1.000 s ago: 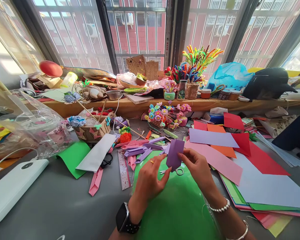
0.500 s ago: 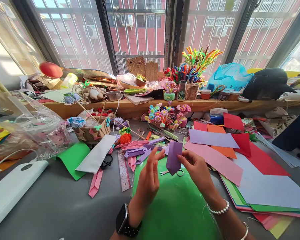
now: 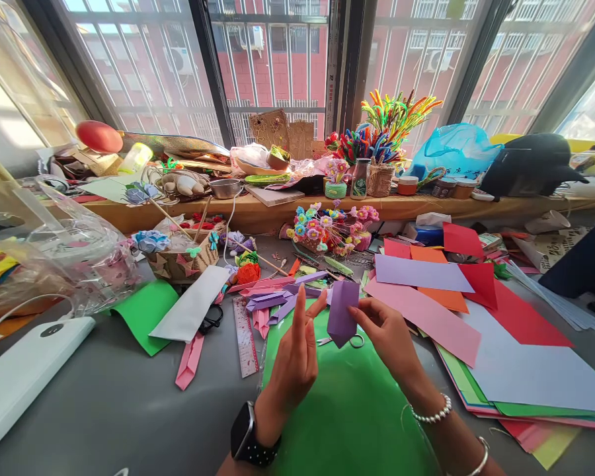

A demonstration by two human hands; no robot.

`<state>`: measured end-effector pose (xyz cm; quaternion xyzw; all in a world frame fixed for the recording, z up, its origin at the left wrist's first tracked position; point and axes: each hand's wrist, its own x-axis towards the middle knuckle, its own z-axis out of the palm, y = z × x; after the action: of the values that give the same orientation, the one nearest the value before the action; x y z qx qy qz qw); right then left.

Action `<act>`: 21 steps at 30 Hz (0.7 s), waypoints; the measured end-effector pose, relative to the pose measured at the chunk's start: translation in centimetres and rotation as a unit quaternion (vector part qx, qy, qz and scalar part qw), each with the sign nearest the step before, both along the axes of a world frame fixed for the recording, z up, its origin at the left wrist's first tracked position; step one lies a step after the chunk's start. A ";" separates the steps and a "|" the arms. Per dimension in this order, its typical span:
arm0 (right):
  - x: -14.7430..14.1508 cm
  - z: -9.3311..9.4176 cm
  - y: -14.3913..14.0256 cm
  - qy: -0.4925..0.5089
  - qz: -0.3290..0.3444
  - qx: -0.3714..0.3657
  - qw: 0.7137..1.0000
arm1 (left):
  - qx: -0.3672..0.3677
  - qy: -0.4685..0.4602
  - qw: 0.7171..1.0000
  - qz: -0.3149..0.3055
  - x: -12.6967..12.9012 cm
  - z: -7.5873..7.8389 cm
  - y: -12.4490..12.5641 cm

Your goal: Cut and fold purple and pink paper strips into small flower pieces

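A small piece of folded purple paper (image 3: 343, 313) with a pointed lower end is pinched at its right edge by my right hand (image 3: 387, 335). To its left my left hand (image 3: 293, 357) is raised, fingers stretched out and apart, holding nothing. Both hands are above a green mat (image 3: 350, 403). Scissors (image 3: 357, 341) lie on the mat, partly hidden behind the folded paper. Just beyond my left hand is a pile of folded purple strips (image 3: 272, 299), with folded pink strips (image 3: 261, 320) among them.
On the right, coloured paper sheets (image 3: 540, 377) are stacked and overlapping. A ruler (image 3: 245, 337), a black-handled item (image 3: 211, 320) and a white power bank (image 3: 34, 377) lie left. Crocheted flowers (image 3: 322, 228) stand behind, below a crowded windowsill (image 3: 262, 210).
The folded purple paper has shifted very slightly left in my right hand. My left index finger now points more upright, with the fingers spread further.
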<state>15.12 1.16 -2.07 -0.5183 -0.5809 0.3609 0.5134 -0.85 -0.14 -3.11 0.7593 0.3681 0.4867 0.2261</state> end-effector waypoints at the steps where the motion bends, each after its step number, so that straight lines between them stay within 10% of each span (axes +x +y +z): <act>1: 0.0 0.0 0.0 -0.002 -0.003 0.001 1.000 | 0.017 0.019 1.000 -0.003 -0.1 0.0 0.1; 13: 0.0 0.2 -0.1 -0.048 -0.040 0.004 0.998 | 0.127 0.032 0.982 0.135 -0.6 -0.8 0.0; 21: -0.1 0.2 -0.1 -0.038 -0.042 -0.003 0.998 | 0.191 0.106 0.969 0.112 -0.7 -0.4 0.1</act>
<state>15.04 1.06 -1.87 -0.5573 -0.5769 0.3206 0.5039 -1.59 -0.09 -3.49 0.7896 0.3729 0.4869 -0.0196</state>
